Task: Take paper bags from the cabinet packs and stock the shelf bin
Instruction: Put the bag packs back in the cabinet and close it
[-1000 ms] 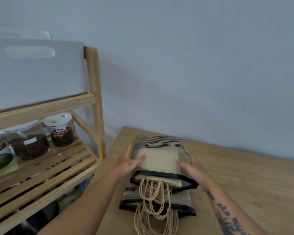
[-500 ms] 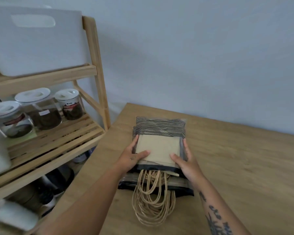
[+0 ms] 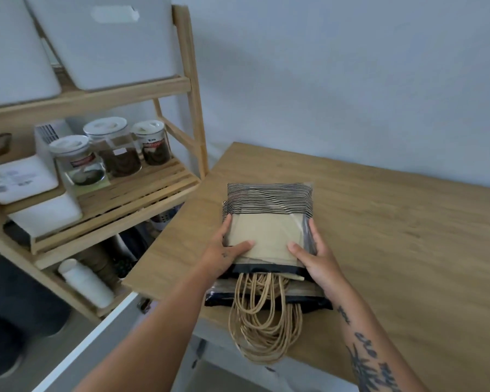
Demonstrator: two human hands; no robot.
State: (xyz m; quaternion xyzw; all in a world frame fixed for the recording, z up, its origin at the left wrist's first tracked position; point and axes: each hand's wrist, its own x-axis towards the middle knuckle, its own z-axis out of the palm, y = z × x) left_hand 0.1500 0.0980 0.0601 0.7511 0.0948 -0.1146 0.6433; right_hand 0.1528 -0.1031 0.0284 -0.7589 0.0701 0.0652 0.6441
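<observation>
On the wooden counter point(image 3: 393, 250) lies the top pack point(image 3: 269, 222) of kraft paper bags, a clear plastic sleeve with black stripes across its far end and a black band at its near end. Both of my hands hold this pack. My left hand point(image 3: 224, 256) clasps its left edge, thumb flat on top and fingers point(image 3: 227, 225) running along the side. My right hand point(image 3: 318, 263) does the same on its right edge, thumb on top and fingers down the side.

Directly under the top pack sits a second pack point(image 3: 318, 299), its black-edged mouth sticking out nearer to me. From the near ends of the two packs a bundle of tan twine handles point(image 3: 266, 332) spills past the counter's front edge.

Left of the top pack stands a wooden shelf point(image 3: 188, 80). Its upper tier, up and left of the pack, carries a white bin point(image 3: 111, 52) with a slot handle. The tier below holds three white-lidded jars point(image 3: 115, 149) with dark contents.
</observation>
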